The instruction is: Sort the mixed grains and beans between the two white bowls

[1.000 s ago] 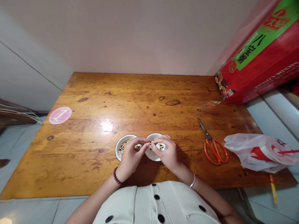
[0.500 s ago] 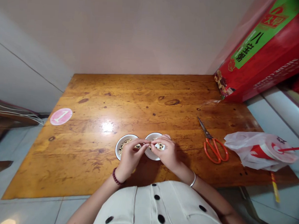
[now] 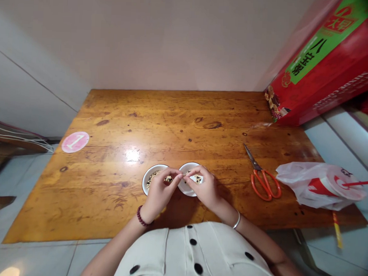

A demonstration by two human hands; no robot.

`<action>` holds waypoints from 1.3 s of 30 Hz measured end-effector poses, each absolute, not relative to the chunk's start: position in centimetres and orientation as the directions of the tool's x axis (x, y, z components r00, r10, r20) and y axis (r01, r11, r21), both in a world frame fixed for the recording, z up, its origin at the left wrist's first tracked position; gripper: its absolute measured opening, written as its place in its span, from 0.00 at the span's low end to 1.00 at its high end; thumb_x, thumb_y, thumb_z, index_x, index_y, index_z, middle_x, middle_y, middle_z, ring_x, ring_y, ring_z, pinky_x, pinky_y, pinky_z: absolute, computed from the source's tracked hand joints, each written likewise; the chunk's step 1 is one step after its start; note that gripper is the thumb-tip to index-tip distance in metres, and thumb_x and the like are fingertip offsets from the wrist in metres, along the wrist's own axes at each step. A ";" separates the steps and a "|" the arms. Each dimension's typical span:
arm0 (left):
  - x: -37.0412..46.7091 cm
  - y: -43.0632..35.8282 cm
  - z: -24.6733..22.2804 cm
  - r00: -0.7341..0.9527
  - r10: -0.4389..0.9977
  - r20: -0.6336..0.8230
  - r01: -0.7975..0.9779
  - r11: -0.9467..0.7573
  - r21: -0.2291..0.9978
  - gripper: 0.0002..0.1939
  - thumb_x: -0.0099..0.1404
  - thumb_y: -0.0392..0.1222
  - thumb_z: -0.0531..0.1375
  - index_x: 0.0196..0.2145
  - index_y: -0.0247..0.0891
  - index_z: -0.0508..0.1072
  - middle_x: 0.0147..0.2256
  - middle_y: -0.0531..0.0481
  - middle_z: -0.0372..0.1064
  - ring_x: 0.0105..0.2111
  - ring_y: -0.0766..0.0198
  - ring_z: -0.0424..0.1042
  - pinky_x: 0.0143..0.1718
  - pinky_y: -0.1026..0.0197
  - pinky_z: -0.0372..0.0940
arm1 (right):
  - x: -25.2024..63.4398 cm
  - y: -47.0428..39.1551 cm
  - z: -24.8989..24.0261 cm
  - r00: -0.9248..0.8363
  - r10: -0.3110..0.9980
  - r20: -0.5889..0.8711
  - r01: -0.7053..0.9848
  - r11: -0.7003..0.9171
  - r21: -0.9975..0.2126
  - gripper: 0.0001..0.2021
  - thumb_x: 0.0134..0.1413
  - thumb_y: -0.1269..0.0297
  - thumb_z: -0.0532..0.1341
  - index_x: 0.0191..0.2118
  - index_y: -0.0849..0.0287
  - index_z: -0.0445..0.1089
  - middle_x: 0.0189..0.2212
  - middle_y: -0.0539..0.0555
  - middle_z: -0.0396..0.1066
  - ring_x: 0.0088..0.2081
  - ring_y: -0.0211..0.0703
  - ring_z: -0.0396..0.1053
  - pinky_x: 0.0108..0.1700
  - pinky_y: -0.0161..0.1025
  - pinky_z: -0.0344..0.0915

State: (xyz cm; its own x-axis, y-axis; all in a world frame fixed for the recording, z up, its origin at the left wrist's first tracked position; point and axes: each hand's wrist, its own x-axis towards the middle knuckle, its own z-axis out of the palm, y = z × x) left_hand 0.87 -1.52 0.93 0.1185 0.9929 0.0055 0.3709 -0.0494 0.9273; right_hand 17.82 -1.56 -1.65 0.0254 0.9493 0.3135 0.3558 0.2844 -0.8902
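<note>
Two small white bowls stand side by side near the table's front edge. The left bowl [image 3: 145,181] holds pale and dark beads or beans, partly covered by my left hand [image 3: 162,189]. Fewer of the same small pieces lie in the right bowl [image 3: 185,191], under my right hand [image 3: 206,188]. Both hands are closed in a pinch, their fingertips meeting above the right bowl's left side. Whatever sits between the fingertips is too small to make out.
Orange-handled scissors [image 3: 265,185] lie on the wooden table [image 3: 160,120] to the right. Beyond them is a lidded cup [image 3: 325,187] in a clear plastic bag [image 3: 292,179]. A red carton [image 3: 327,79] stands at the back right. A round pink number sticker [image 3: 75,142] is at left.
My right hand's fingers have curled in and shifted slightly, uncovering more of the right bowl. The hands stay together over the bowls.
</note>
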 end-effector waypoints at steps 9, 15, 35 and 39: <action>0.8 -1.7 1.7 0.220 0.958 0.185 0.572 -0.280 0.771 0.07 0.71 0.41 0.58 0.37 0.39 0.75 0.35 0.50 0.71 0.35 0.64 0.69 0.33 0.63 0.65 | 17.9 -1.4 -1.7 -0.033 0.908 0.418 0.442 0.388 -0.809 0.06 0.55 0.68 0.67 0.31 0.54 0.70 0.29 0.48 0.76 0.34 0.41 0.74 0.39 0.38 0.68; 0.6 -1.5 1.5 0.318 0.918 0.238 0.730 -0.398 0.556 0.03 0.70 0.38 0.58 0.37 0.39 0.71 0.35 0.50 0.68 0.37 0.61 0.67 0.38 0.59 0.62 | 17.7 -1.2 -1.7 -0.099 0.890 0.446 0.459 0.438 -0.773 0.08 0.55 0.72 0.66 0.29 0.54 0.69 0.27 0.48 0.74 0.32 0.41 0.72 0.38 0.38 0.67; 0.6 -1.5 1.4 0.404 0.871 0.280 0.784 -0.488 0.385 0.04 0.71 0.38 0.55 0.38 0.38 0.68 0.36 0.48 0.67 0.38 0.59 0.66 0.37 0.59 0.62 | 17.5 -1.1 -1.6 -0.185 0.876 0.445 0.448 0.478 -0.755 0.07 0.54 0.74 0.62 0.34 0.53 0.73 0.34 0.51 0.78 0.40 0.44 0.74 0.47 0.44 0.70; 0.1 -1.5 2.0 0.392 0.870 0.300 0.780 -0.487 0.393 0.06 0.73 0.40 0.54 0.39 0.38 0.70 0.36 0.48 0.67 0.38 0.58 0.67 0.38 0.59 0.63 | 17.6 -1.1 -1.6 -0.187 0.872 0.453 0.466 0.485 -0.740 0.05 0.56 0.72 0.63 0.32 0.54 0.73 0.33 0.50 0.78 0.38 0.44 0.73 0.46 0.44 0.68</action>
